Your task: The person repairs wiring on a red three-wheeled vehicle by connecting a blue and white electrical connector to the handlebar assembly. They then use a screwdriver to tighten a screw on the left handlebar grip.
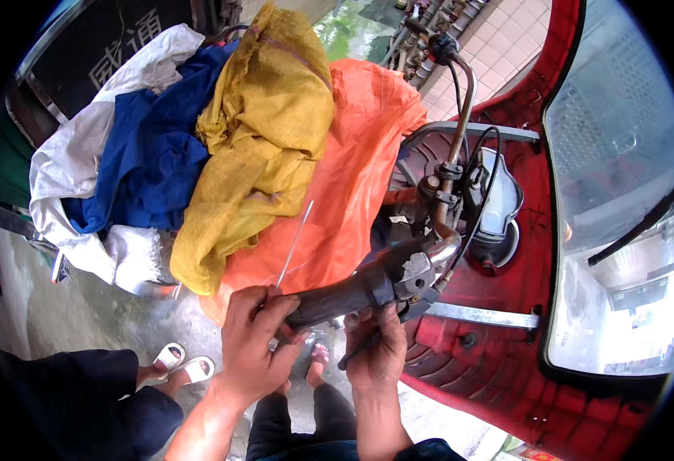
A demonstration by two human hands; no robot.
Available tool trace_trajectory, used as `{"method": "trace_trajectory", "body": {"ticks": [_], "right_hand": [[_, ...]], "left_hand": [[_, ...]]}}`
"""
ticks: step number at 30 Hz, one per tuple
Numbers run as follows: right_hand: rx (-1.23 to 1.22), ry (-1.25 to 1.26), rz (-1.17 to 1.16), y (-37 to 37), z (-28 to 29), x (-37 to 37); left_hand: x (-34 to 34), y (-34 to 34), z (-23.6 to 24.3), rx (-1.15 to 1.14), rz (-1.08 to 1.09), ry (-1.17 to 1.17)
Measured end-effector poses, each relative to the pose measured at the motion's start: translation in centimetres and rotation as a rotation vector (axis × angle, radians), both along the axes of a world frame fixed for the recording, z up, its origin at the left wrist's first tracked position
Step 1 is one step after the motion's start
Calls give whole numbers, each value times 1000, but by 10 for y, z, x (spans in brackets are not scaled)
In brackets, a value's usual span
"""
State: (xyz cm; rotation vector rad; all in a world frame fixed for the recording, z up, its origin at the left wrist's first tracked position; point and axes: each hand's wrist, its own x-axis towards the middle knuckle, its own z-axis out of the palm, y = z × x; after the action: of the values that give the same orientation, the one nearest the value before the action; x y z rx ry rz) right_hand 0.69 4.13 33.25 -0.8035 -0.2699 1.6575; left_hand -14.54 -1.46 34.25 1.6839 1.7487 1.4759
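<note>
A person stands beside a red scooter-type vehicle (498, 361), looking down at its handlebar (452, 138). The left hand (254, 342) has its grip closed around the outer end of the dark handlebar sleeve (344, 296), and its fingers also pinch a thin, pale, stiff rod (294, 242) that points up and away. The right hand (375, 353) sits just under the inner end of the sleeve, by the scuffed grey switch housing (414, 273); its grip is closed on a slim dark tool, most of it hidden.

The sleeve looks like worn rubber: dull, slightly tacky, firm over a rigid metal tube, so it likely resists sliding and is best held around its full girth. The rod seems light and springy, easy to bend. Black cables (479, 200) loop nearby.

Behind lie soft, crumpled woven sacks, orange (360, 154), yellow (260, 138), blue (152, 154) and white (76, 161). Another person's sandalled feet (183, 363) stand on the concrete floor (83, 315).
</note>
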Motion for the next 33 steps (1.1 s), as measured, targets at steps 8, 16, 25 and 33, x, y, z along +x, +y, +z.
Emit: {"method": "trace_trajectory", "body": {"ticks": [8, 16, 25, 33], "right_hand": [[-79, 227, 96, 0, -10, 10], [45, 264, 175, 15, -22, 11], [422, 664, 255, 32, -75, 6], [581, 1093, 528, 51, -101, -4]], "left_hand": [[-3, 14, 4, -14, -92, 65], [-1, 15, -5, 22, -107, 23], [10, 16, -20, 206, -58, -27], [14, 22, -45, 425, -59, -76]]}}
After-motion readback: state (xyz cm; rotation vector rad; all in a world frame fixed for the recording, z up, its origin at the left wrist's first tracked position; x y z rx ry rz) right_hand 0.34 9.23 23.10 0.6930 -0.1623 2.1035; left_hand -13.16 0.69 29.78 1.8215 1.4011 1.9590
